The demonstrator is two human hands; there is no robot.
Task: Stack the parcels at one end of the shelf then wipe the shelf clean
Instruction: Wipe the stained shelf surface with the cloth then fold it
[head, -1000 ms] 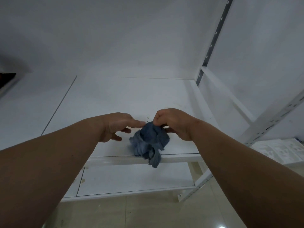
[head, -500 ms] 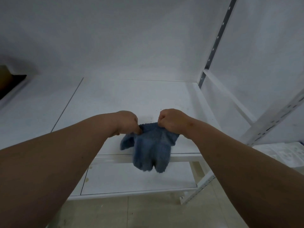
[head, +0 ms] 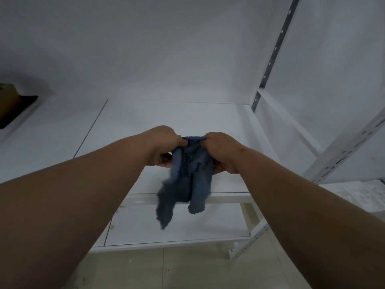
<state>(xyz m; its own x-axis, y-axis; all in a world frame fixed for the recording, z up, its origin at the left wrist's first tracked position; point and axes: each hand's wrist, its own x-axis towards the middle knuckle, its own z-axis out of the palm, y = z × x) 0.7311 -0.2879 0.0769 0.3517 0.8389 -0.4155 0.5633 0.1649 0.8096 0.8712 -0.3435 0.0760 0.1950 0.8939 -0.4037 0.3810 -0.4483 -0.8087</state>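
Note:
A blue cloth (head: 187, 180) hangs in front of the white shelf (head: 166, 117), its lower ends dangling past the shelf's front edge. My left hand (head: 164, 144) grips the cloth's upper left edge and my right hand (head: 220, 151) grips its upper right edge, both with curled fingers. The two hands are close together above the shelf's front part. At the far left edge a brown parcel (head: 8, 101) sits on a dark flat parcel (head: 18, 109); most of both is out of view.
A lower white shelf (head: 177, 224) lies beneath. Perforated metal uprights (head: 277, 44) stand at the right, with a front post (head: 341, 151). White packages (head: 358, 195) lie on the right. The tiled floor (head: 166, 270) is below.
The bunched cloth has been pulled open: my left hand took hold of its edge, and both hands lifted it so it hangs longer. The view shifted slightly right, showing the parcels at left.

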